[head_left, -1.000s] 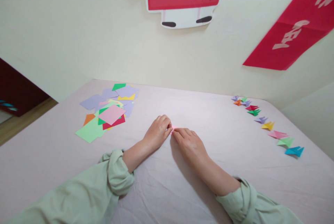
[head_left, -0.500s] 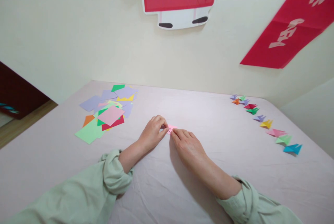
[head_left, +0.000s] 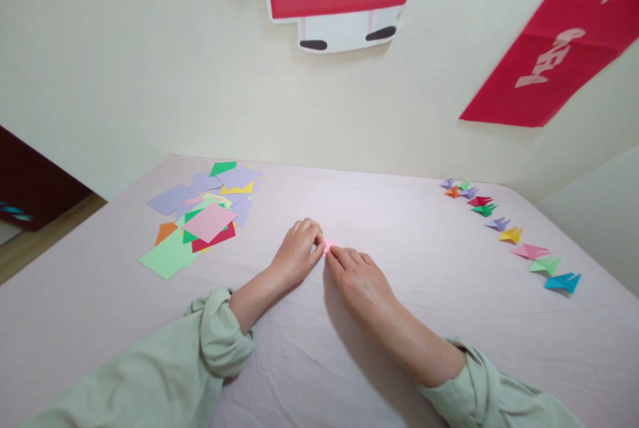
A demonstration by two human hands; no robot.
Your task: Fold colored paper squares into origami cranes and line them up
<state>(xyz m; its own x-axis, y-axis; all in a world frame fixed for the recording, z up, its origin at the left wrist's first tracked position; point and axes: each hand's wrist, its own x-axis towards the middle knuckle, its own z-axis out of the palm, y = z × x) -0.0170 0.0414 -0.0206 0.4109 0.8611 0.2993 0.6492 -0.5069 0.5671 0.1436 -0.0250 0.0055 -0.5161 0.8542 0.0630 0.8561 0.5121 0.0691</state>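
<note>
A small piece of pink folded paper (head_left: 328,245) lies on the cloth-covered table, mostly hidden by my fingers. At its left edge, the thumb and forefinger of my left hand (head_left: 298,253) are pinched together on it. My right hand (head_left: 360,279) holds the paper from the right, its fingers close together and their tips pressed on it. The exact folds are too small and covered to make out.
To the left lies a loose pile of coloured paper sheets, a pink sheet (head_left: 210,222) on top. A row of several folded paper figures runs down the right side, a blue one (head_left: 563,283) nearest. The wall (head_left: 319,108) rises behind the table (head_left: 279,375).
The fingers of my left hand have shifted slightly to the right along the pink paper, covering more of its left edge. My right hand stays nearly in place. The view has tilted slightly.
</note>
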